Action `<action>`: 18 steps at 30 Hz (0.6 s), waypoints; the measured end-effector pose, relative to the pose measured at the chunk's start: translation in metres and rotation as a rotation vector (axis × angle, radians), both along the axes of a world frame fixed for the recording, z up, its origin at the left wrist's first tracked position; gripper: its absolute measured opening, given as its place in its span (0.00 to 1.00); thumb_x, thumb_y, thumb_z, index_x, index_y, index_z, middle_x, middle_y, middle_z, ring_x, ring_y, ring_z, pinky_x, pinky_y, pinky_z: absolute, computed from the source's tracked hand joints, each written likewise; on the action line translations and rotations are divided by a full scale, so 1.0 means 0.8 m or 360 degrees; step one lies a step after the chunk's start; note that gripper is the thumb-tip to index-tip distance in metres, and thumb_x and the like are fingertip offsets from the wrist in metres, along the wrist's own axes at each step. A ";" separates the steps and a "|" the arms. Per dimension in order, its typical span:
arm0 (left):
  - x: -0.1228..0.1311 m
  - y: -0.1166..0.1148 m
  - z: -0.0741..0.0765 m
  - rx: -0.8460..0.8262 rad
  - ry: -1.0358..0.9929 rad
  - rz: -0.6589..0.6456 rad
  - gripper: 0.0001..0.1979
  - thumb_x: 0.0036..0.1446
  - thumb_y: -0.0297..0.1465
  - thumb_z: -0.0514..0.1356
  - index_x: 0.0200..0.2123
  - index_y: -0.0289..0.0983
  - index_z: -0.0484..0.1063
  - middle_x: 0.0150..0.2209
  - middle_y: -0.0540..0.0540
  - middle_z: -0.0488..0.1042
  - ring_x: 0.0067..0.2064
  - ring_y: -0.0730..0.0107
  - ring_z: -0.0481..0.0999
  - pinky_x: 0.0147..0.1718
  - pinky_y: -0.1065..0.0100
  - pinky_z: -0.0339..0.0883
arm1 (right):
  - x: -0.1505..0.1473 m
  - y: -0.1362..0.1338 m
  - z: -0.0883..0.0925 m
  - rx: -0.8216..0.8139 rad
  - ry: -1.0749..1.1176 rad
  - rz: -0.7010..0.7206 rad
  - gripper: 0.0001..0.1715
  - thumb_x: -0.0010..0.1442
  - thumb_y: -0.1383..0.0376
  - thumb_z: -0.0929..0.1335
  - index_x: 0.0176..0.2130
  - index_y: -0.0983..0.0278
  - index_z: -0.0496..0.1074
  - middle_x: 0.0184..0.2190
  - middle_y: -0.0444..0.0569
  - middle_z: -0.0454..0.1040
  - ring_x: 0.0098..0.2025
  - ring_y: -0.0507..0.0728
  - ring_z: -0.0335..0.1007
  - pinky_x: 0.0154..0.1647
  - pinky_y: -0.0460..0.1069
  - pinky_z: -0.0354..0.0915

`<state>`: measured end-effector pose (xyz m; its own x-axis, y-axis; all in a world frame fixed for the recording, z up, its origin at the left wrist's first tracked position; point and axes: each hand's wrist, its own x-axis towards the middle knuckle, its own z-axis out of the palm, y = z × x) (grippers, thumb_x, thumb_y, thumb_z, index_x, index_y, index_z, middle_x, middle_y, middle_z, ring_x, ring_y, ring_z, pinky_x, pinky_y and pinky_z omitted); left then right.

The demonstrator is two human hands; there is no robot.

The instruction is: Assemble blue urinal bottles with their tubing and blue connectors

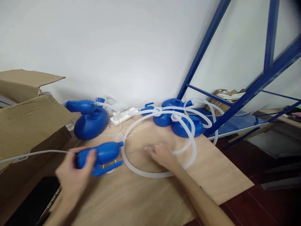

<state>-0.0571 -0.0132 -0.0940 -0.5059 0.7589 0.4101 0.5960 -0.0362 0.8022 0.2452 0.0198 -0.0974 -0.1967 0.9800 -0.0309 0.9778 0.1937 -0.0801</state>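
Note:
My left hand [75,172] is wrapped round a blue plastic urinal funnel [105,153], held above the table at the left. Its narrow spout points right, and a flat blue lid [108,169] hangs open below it. Over the middle of the table, my right hand [162,153] pinches the end of a translucent white hose [160,174], slightly blurred. The hose lies in a wide loop around that hand. A gap separates the hose end from the funnel's spout.
Blue bottles [91,124] with hoses stand at the back left, with more blue bottles [188,127] at the back right. A power strip [124,116] lies between them. An open cardboard box [33,125] and a phone [35,201] are left; a blue metal rack [207,44] stands right.

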 end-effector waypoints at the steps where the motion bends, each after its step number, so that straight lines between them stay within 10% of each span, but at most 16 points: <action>1: -0.005 -0.001 0.000 0.0058 -0.0011 0.0078 0.21 0.57 0.53 0.61 0.38 0.41 0.76 0.33 0.48 0.78 0.34 0.61 0.76 0.34 0.64 0.69 | 0.011 0.004 0.006 0.0018 0.0054 -0.0031 0.33 0.75 0.46 0.58 0.39 0.62 0.82 0.36 0.56 0.85 0.38 0.64 0.81 0.34 0.52 0.58; 6: 0.008 -0.005 -0.017 0.0070 -0.0061 -0.0342 0.21 0.60 0.52 0.61 0.42 0.41 0.76 0.38 0.47 0.80 0.34 0.61 0.78 0.33 0.65 0.71 | 0.005 0.016 0.021 0.0217 0.0340 0.0224 0.26 0.71 0.45 0.65 0.40 0.63 0.78 0.38 0.53 0.83 0.42 0.63 0.79 0.42 0.53 0.65; 12: 0.015 0.010 -0.031 -0.0049 -0.0333 -0.0457 0.24 0.58 0.52 0.63 0.49 0.40 0.73 0.48 0.42 0.80 0.46 0.55 0.81 0.43 0.60 0.76 | -0.007 0.016 0.001 0.0720 0.0290 0.0692 0.31 0.71 0.56 0.67 0.68 0.64 0.64 0.63 0.62 0.73 0.65 0.70 0.66 0.63 0.66 0.65; 18: 0.017 0.018 -0.039 -0.0142 -0.0725 -0.0662 0.26 0.52 0.47 0.71 0.46 0.41 0.68 0.46 0.44 0.78 0.44 0.59 0.81 0.40 0.62 0.80 | 0.133 0.025 0.078 0.1477 0.0585 -0.0113 0.21 0.71 0.58 0.65 0.61 0.57 0.73 0.58 0.59 0.76 0.62 0.71 0.70 0.66 0.72 0.63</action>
